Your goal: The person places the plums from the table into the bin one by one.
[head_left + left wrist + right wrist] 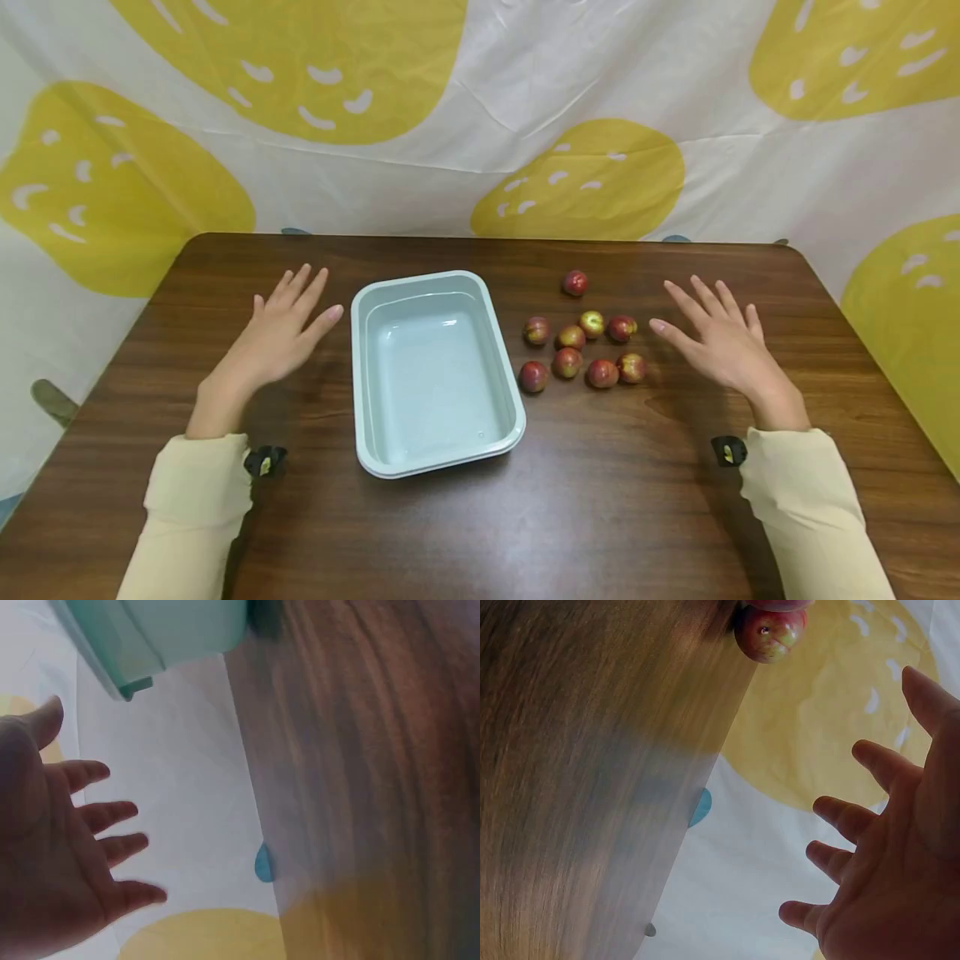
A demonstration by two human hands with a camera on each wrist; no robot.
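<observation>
A person in cream sleeves (191, 508) holds both hands out over a brown wood-grain tabletop (600, 517). Between the hands are a pale blue-green, rectangular plastic tub (442, 383) with nothing in it and, to its right, nine small red-and-yellow fruits, probably plums (567, 362). Eight form a loose cluster; one plum (575, 283) lies apart, nearer the back edge. The left hand (281, 337) is beside the tub, the right hand (723, 342) beside the cluster. On both, the fingers are straight, spread wide and holding nothing.

The likeliest trouble is rolling: the plums look round and loose, so a brush from the right hand could scatter them, and the outlying one could go over the back edge. The plum (533, 377) just beside the tub's rim could be knocked if the tub shifted. Their glossy skins may also slip from a light pinch, and a drop could bruise them.
</observation>
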